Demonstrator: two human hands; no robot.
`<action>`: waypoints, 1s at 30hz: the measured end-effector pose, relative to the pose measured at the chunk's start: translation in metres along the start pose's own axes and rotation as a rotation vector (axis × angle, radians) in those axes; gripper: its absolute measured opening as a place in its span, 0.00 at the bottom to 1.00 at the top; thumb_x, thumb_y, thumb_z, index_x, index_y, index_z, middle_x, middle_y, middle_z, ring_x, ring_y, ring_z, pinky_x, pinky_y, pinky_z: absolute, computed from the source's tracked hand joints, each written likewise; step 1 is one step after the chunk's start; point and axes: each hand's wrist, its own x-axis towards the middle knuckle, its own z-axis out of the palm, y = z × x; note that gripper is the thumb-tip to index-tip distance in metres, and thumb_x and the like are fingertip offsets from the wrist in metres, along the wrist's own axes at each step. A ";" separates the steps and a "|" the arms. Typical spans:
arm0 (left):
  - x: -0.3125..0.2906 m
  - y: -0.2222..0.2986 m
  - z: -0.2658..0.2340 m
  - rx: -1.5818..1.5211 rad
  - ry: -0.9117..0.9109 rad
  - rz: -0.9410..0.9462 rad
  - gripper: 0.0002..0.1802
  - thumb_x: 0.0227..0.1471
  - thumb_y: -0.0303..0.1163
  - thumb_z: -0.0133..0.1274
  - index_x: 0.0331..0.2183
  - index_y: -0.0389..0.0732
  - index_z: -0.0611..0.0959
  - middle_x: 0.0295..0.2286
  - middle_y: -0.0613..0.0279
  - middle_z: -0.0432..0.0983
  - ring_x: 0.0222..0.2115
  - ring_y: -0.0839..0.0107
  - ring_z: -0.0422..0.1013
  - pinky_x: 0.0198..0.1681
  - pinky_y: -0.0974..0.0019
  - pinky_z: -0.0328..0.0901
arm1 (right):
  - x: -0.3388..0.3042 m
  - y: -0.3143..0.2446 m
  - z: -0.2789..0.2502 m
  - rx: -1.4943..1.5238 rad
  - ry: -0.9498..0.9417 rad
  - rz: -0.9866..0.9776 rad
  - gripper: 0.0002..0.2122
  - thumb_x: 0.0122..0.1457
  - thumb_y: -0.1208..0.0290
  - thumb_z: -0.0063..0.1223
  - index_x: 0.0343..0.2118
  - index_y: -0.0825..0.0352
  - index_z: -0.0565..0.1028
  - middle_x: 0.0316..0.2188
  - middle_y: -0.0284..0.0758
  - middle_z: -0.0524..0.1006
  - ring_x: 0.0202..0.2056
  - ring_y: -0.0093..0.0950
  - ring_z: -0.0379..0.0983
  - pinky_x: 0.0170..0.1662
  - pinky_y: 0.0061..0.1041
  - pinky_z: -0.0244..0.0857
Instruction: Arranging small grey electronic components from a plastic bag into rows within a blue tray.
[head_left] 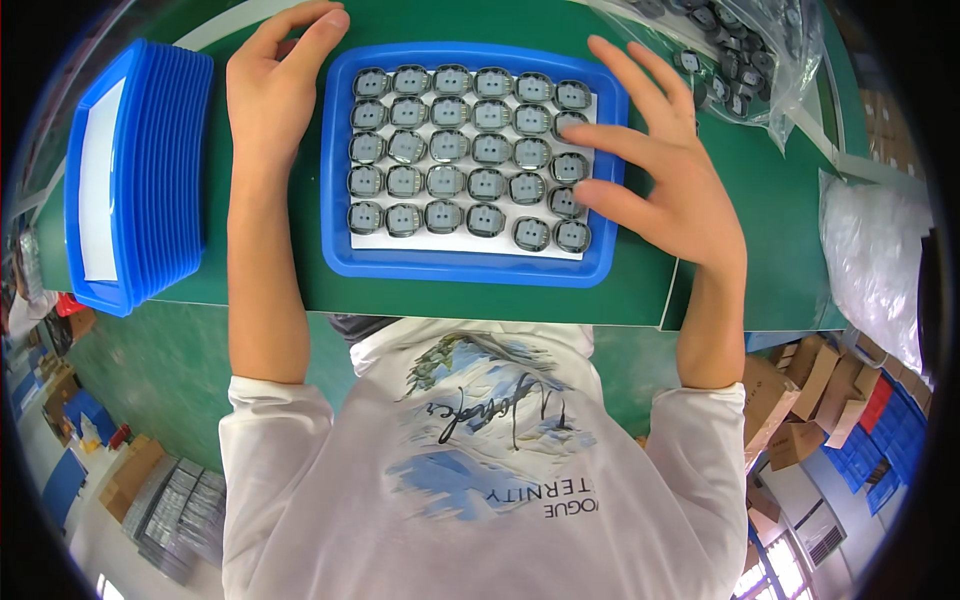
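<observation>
A blue plastic tray [335, 215] lies in front of me on the green table. On its white liner sit rows of small rounded grey plastic parts [447, 146], each dark-rimmed with little holes. My right hand [660, 175] is over the tray's right rim with its fingers spread. Its thumb and one finger reach the right-hand column of parts; whether they touch any cannot be told. Left of the tray is my left hand [275, 85], fingers curled and thumb and forefinger drawn together at the tips. Anything between those tips is hidden.
A tall stack of blue trays [165, 180] stands at the left, a white sheet in the outermost. At the far right, a clear plastic bag [740, 65] holds many loose dark parts. Another clear bag [875, 260] is at the right edge. Cardboard boxes [815, 385] lie beyond the table.
</observation>
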 end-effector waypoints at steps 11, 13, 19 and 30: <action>0.000 0.000 0.000 -0.021 0.000 -0.013 0.17 0.58 0.35 0.61 0.45 0.34 0.87 0.45 0.59 0.83 0.51 0.70 0.73 0.61 0.67 0.60 | -0.004 0.005 -0.004 -0.008 -0.093 -0.037 0.14 0.49 0.60 0.68 0.37 0.60 0.87 0.69 0.41 0.60 0.69 0.53 0.48 0.69 0.55 0.43; 0.000 0.001 0.000 -0.013 0.006 -0.024 0.17 0.58 0.35 0.61 0.45 0.34 0.87 0.45 0.59 0.83 0.51 0.70 0.73 0.61 0.67 0.60 | -0.004 0.005 -0.003 0.005 -0.089 -0.036 0.14 0.49 0.59 0.69 0.37 0.60 0.87 0.69 0.42 0.60 0.69 0.53 0.48 0.69 0.55 0.43; 0.001 -0.002 -0.003 -0.013 0.014 -0.015 0.17 0.57 0.35 0.61 0.45 0.35 0.87 0.46 0.59 0.83 0.51 0.70 0.73 0.62 0.67 0.59 | -0.001 0.006 -0.018 0.147 -0.158 -0.113 0.16 0.46 0.64 0.67 0.39 0.64 0.87 0.71 0.47 0.57 0.71 0.55 0.42 0.69 0.54 0.38; -0.001 0.003 -0.001 0.004 0.014 -0.018 0.17 0.58 0.35 0.61 0.45 0.35 0.87 0.46 0.59 0.83 0.52 0.70 0.73 0.63 0.66 0.58 | -0.006 0.002 -0.010 0.027 -0.231 -0.087 0.15 0.43 0.65 0.68 0.36 0.60 0.88 0.72 0.45 0.54 0.71 0.56 0.41 0.69 0.57 0.38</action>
